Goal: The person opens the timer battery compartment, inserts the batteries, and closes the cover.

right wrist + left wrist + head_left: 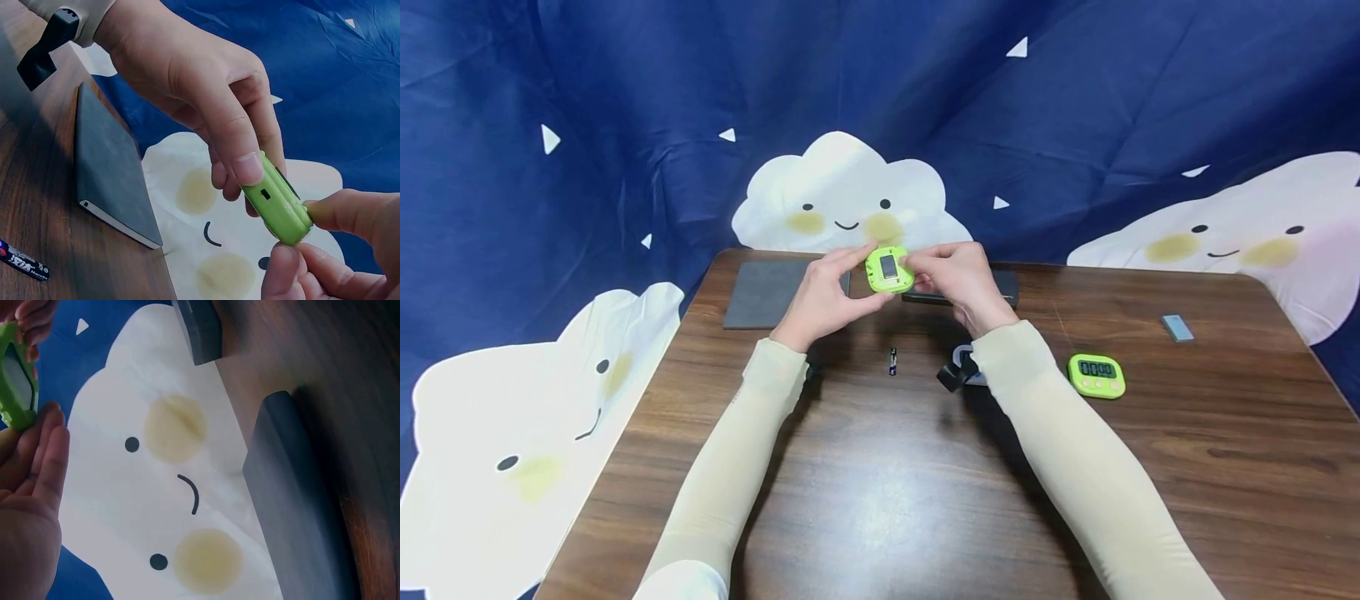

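Note:
A lime-green digital timer (883,282) is held up above the far part of the table, its back with a dark rectangle facing the head camera. My left hand (831,296) grips its left side between thumb and fingers. On the other side, my right hand (961,279) pinches the timer's edge with thumb and fingers. The right wrist view shows the timer (284,212) edge-on, with a small dark slot in its side. A small battery (892,362) lies on the table below the hands, apart from both.
A second lime-green timer (1097,377) lies to the right, displaying digits. Beyond it is a small blue block (1177,327). A dark grey notebook (763,293) lies at the back left, a black case (1004,287) behind my right hand. A pale device (961,354) is partly hidden by my right wrist.

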{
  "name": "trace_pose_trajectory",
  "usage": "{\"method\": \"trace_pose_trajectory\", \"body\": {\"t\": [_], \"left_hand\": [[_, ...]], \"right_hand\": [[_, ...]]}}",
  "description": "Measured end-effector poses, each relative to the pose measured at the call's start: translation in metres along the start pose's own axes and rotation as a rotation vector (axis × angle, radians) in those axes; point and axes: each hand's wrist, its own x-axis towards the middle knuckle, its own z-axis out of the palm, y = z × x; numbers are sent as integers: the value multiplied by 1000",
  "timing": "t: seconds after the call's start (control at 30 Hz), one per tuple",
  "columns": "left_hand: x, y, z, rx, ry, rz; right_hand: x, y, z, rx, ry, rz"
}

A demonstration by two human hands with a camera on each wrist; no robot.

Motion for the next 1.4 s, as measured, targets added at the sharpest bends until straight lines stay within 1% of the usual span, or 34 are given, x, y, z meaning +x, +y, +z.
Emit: {"method": "trace_pose_trajectory", "body": {"t": [0.13, 0.3, 0.43, 0.57, 0.7, 0.83, 0.93, 1.1, 1.2, 1.27, 1.4], "left_hand": [[0, -2, 1, 6, -21, 12], [1, -4, 6, 12, -69, 29], [0, -8, 3, -25, -48, -19], [-2, -14, -4, -73, -25, -75], [-2, -20, -12, -75, 9, -114], [-2, -25, -18, -64, 69, -136], [-2, -25, -20, -76, 89, -134], [-1, -21, -20, -90, 70, -120], [-2, -20, -20, -99, 47, -137], [-3, -18, -20, -111, 36, -152], [-3, -17, -19, -125, 25, -163]], "right_hand": [[1, 1, 2, 8, 26, -1], [0, -3, 8, 21, 15, -13], [-3, -7, 9, 31, 26, -24], [-6, -8, 8, 46, 28, -33], [-12, -2, 14, 73, 10, -26], [-22, 11, 27, 84, -27, -9], [-33, 28, 36, 72, -63, 0], [-57, 63, 46, 8, -107, 8], [-70, 81, 48, -46, -125, 21], [-77, 90, 48, -100, -135, 25], [-91, 102, 45, -245, -139, 15]]}}
